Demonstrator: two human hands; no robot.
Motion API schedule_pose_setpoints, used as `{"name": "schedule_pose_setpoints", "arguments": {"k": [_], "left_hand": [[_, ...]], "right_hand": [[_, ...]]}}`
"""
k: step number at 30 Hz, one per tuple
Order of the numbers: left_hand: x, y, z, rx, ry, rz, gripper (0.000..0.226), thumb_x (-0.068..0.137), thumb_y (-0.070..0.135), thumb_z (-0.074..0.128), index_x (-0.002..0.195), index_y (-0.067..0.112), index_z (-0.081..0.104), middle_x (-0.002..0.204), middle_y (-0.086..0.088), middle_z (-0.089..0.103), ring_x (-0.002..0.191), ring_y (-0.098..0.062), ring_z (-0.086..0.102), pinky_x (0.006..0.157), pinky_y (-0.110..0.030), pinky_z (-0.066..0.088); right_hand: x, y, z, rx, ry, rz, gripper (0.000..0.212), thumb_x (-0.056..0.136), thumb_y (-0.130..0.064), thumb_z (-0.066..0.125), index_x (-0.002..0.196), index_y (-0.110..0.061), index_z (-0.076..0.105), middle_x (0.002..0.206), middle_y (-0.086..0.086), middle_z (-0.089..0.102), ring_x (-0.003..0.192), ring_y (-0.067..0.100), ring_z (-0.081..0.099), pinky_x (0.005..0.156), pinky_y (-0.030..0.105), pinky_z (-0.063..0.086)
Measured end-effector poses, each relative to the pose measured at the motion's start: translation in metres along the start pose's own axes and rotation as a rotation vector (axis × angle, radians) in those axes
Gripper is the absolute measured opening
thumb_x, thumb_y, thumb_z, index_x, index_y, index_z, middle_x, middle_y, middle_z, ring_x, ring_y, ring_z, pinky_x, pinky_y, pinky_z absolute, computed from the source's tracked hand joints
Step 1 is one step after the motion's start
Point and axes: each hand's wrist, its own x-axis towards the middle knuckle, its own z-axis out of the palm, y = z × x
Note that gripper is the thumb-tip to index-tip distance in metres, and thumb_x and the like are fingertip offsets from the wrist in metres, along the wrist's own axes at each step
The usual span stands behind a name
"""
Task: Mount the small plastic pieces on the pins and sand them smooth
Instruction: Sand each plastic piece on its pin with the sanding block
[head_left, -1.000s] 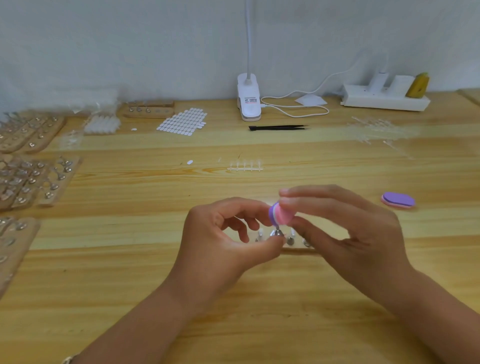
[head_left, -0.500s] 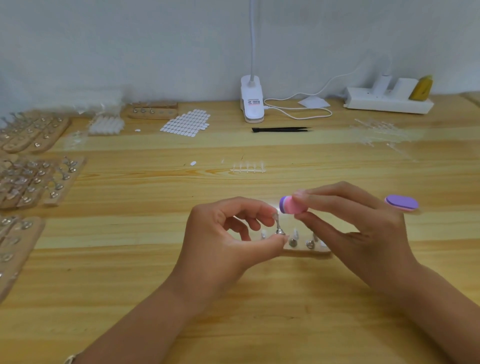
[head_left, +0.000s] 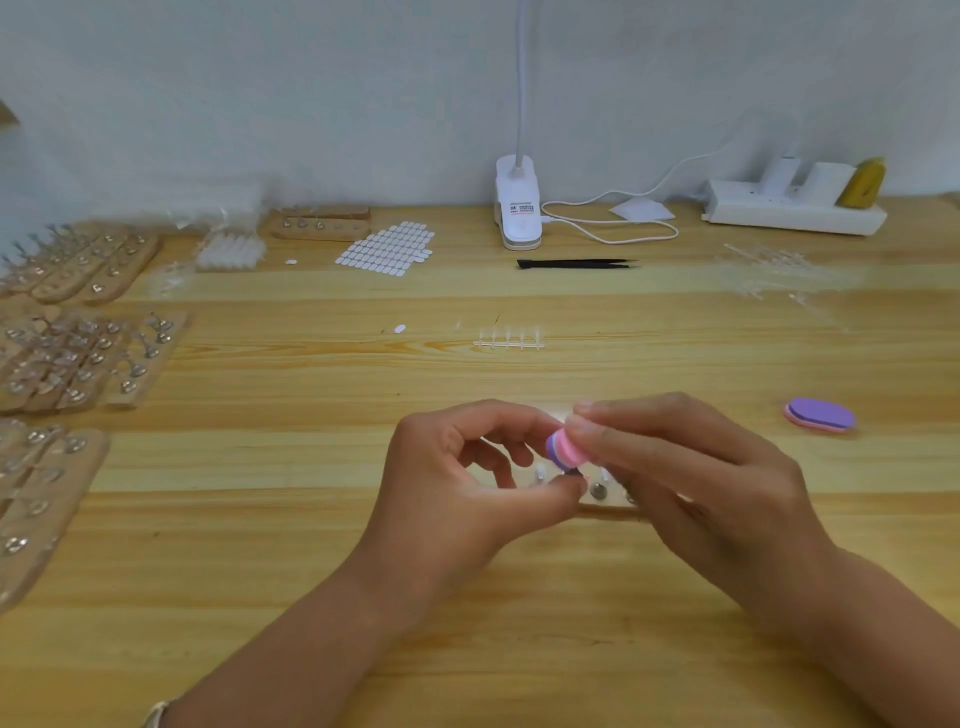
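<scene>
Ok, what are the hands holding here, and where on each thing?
The right hand pinches the pink-and-purple sanding block by one end. The left hand pinches a pin near its base, mostly hidden behind the block.

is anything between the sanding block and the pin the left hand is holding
Nothing visible. The block, held in the right hand, sits right above the pin pinched by the left hand; the piece itself is hidden behind the block.
</scene>
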Motion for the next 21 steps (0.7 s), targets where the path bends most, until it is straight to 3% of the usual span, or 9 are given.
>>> {"name": "schedule_pose_setpoints", "arguments": {"k": [5,8,11,15,21], "left_hand": [[0.002,-0.001,0.0,-0.064,-0.016,-0.022,0.028,0.057,0.018,0.086,0.081,0.027,0.077,0.076,0.007,0.072,0.068,-0.006,0.061,0.058,-0.019,0.049],[0.001,-0.002,0.002,-0.093,-0.036,-0.033,0.027,0.056,0.02,0.086,0.081,0.026,0.078,0.077,0.004,0.073,0.067,-0.008,0.061,0.059,-0.019,0.048],[0.002,-0.002,0.0,-0.133,-0.043,-0.047,0.026,0.055,0.021,0.086,0.08,0.021,0.078,0.077,0.002,0.073,0.066,-0.007,0.06,0.059,-0.02,0.048],[0.003,-0.002,0.001,-0.113,-0.055,-0.046,0.028,0.057,0.011,0.087,0.082,0.021,0.078,0.075,0.002,0.072,0.065,-0.007,0.06,0.058,-0.021,0.048],[0.001,-0.002,-0.001,-0.091,-0.045,-0.06,0.024,0.056,0.02,0.087,0.078,0.024,0.077,0.078,0.004,0.073,0.067,-0.007,0.061,0.058,-0.02,0.048]], "right_hand": [[0.005,-0.002,-0.002,-0.029,0.135,0.046,0.027,0.088,0.0,0.073,0.115,-0.005,0.068,0.108,0.006,0.071,0.104,0.012,0.069,0.09,0.023,0.054],[0.003,-0.006,0.003,-0.03,0.107,-0.003,0.025,0.091,-0.004,0.07,0.115,-0.005,0.067,0.107,0.008,0.071,0.102,0.012,0.069,0.091,0.02,0.053],[0.004,0.002,-0.003,-0.086,0.127,0.078,0.025,0.089,-0.003,0.073,0.114,-0.006,0.07,0.104,0.006,0.072,0.098,0.013,0.069,0.088,0.025,0.055],[0.007,-0.007,0.001,-0.033,0.164,0.054,0.027,0.089,-0.008,0.073,0.115,-0.009,0.067,0.105,0.002,0.07,0.101,0.007,0.068,0.091,0.017,0.051],[0.004,0.0,-0.004,-0.11,0.135,0.133,0.026,0.085,-0.005,0.075,0.111,-0.011,0.072,0.095,0.005,0.072,0.089,0.016,0.072,0.079,0.03,0.056]]}}
